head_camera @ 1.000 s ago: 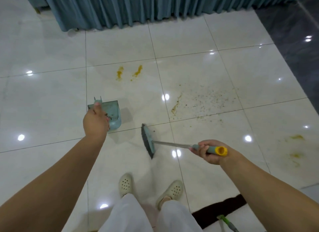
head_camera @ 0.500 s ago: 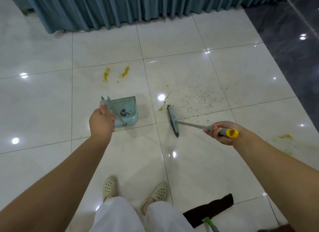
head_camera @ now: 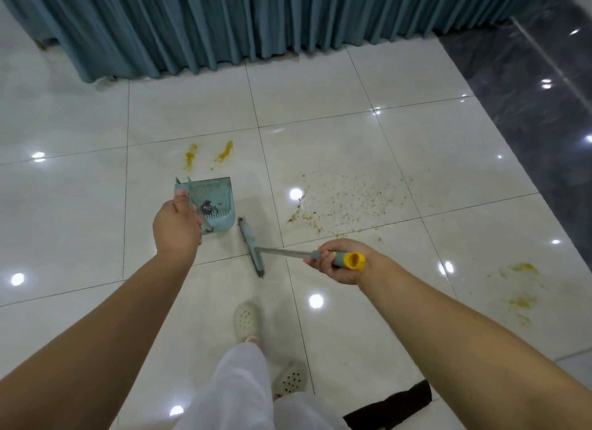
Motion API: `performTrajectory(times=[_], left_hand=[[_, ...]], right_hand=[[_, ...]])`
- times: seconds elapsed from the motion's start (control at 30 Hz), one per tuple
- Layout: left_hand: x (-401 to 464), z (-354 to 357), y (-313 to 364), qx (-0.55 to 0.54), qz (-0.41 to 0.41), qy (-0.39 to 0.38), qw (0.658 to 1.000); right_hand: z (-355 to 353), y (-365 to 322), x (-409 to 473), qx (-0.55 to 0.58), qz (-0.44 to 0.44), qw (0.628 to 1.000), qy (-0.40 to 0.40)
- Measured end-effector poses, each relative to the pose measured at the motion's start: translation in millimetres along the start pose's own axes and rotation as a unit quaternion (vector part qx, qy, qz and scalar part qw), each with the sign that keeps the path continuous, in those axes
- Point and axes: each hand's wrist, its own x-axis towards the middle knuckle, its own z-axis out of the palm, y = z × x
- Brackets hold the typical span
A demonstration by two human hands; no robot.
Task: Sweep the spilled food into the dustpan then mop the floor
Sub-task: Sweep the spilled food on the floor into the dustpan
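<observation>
two hands (head_camera: 176, 225) (head_camera: 340, 260), one dustpan (head_camera: 215, 205), one broom (head_camera: 253, 250), three yellow smears (head_camera: 191, 155) (head_camera: 224, 151) (head_camera: 522, 284)

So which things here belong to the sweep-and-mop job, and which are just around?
Job:
- dustpan, held by the left hand
- broom, its handle gripped by the right hand
- scattered crumbs
- yellow smears
- yellow stains
- dark cloth at the bottom edge, perhaps the mop

Around:
- teal curtain
- dark floor strip
</observation>
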Motion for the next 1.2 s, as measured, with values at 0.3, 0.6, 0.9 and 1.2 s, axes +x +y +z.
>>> performTrajectory(times=[0.3,0.6,0.9,1.2], left_hand=[[87.5,17.5,20.6,0.017,-0.019,0.012,1.000],[168.9,67.5,62.1,0.025,-0.024,-0.026,0.999],[219.3,96.3,88.8,0.014,-0.016,-0.072,0.997],[247.1,99.6,114.5,0.000,-0.012,-0.076,0.997]], right_hand=[[66.0,-49.0,50.0,0.081,-0.011,0.996,0.024],[18.0,-154.4,27.8,0.202,-0.063,0.971,0.109],[-12.6,-207.4,8.7,0.206,-0.083,0.963,0.150],[34.5,-218.6,9.1,0.167,-0.076,0.980,0.073]])
